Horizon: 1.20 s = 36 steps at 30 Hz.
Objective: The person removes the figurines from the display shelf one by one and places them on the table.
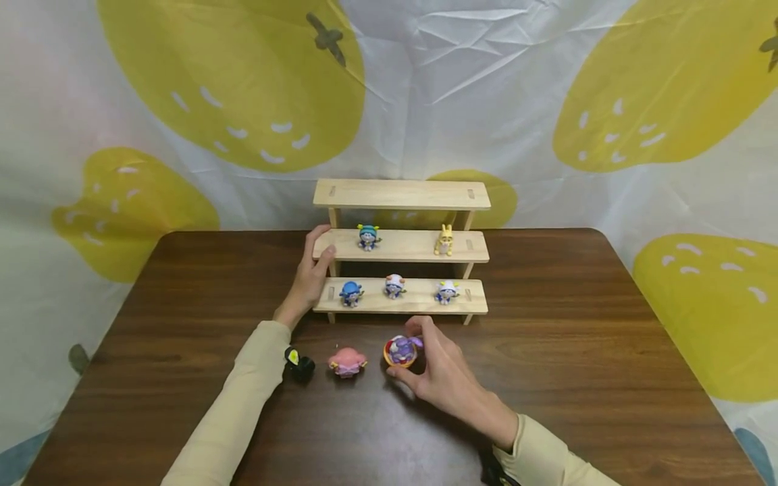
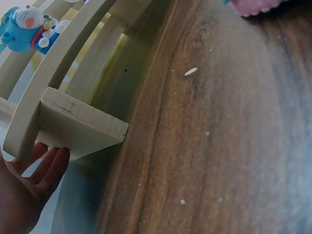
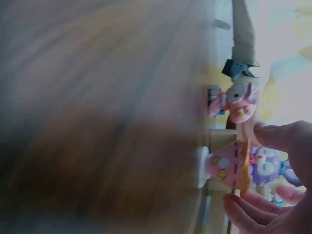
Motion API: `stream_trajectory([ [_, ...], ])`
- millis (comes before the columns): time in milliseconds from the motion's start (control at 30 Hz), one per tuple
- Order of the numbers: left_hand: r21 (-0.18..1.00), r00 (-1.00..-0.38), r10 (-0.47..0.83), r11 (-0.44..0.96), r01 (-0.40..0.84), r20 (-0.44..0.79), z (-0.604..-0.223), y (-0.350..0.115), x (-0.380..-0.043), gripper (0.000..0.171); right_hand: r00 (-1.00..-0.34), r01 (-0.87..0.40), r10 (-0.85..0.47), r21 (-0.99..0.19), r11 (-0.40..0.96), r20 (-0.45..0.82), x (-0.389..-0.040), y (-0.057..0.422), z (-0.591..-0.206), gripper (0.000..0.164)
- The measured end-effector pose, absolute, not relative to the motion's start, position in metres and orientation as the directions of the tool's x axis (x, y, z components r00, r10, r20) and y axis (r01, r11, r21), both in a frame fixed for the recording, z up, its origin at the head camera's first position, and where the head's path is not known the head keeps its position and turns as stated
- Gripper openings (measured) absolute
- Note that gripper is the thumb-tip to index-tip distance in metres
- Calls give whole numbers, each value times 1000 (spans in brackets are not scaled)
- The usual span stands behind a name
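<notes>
A three-tier wooden display shelf [image 1: 401, 246] stands at the back of the table. My left hand [image 1: 311, 270] holds its left end; in the left wrist view the fingers [image 2: 56, 168] reach behind an upright. In front of the shelf, my right hand [image 1: 446, 374] has thumb and fingers curled around a purple figurine in a cone-shaped cup [image 1: 401, 352]. The right wrist view shows the cup's pink, star-marked side [image 3: 226, 165], low at the tabletop; whether its base touches cannot be told. A pink figurine [image 1: 348, 362] stands to its left.
The middle tier bears a teal-capped figurine [image 1: 367, 237] and a yellow rabbit-like figurine [image 1: 444, 240]. On the bottom tier stand a blue figurine [image 1: 350, 293] and two white-capped figurines, one in the middle [image 1: 394, 286], another at right [image 1: 446, 291]. A patterned cloth [image 1: 401, 81] hangs behind.
</notes>
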<state>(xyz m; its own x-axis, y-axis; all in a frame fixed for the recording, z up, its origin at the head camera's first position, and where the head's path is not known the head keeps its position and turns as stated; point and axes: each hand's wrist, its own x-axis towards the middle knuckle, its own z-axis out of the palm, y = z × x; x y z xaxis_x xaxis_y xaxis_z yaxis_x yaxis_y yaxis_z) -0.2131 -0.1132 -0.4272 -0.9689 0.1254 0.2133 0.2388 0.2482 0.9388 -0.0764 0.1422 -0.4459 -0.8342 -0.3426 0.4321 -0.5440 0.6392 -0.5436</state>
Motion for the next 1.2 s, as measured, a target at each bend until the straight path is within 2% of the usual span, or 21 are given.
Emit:
stream_trajectory([
  [500, 941, -967, 118, 232, 247, 225, -428, -113, -213, 50, -773, -621, -349, -516, 590, 531, -84, 141, -411, 84],
  [833, 942, -965, 120, 217, 255, 233, -428, -112, -212, 50, -764, -630, -308, -553, 545, 567, -98, 150, -389, 69],
  [1200, 938, -964, 124, 229, 259, 236, -428, -112, -212, 51, -750, -624, -220, -555, 550, 624, -118, 161, -365, 66],
])
